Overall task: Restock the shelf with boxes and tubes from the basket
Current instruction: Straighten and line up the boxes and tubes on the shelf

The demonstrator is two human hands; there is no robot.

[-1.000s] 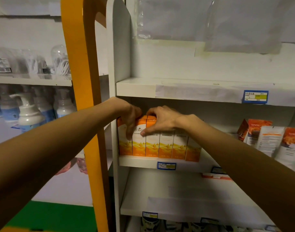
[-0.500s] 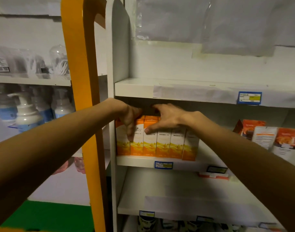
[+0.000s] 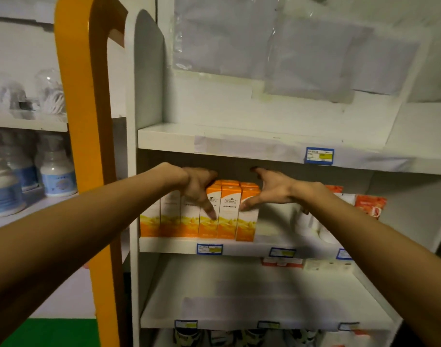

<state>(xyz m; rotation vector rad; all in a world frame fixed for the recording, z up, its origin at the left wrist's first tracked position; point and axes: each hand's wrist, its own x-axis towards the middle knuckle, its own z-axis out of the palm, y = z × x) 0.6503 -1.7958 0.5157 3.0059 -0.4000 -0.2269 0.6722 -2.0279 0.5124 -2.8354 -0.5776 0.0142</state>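
Note:
A row of orange-and-white boxes [image 3: 227, 216] stands upright at the left end of the middle shelf [image 3: 252, 249] of a white rack. My left hand [image 3: 198, 187] lies over the fronts of the boxes, with one finger stretched down across a box face. My right hand [image 3: 270, 189] is spread wide at the right end of the row, its thumb tip touching the last box. Neither hand grips a box. The basket is out of view.
Orange pouches [image 3: 369, 204] and white packs [image 3: 312, 227] sit further right on the same shelf. The upper shelf [image 3: 239, 144] and lower shelf [image 3: 239, 309] are bare boards with price tags. An orange post [image 3: 89, 146] stands at the left, with pump bottles [image 3: 56, 171] behind it.
My right hand has lifted off the box tops and slid right, opening wide. My left hand has shifted right along the row. The camera has moved closer.

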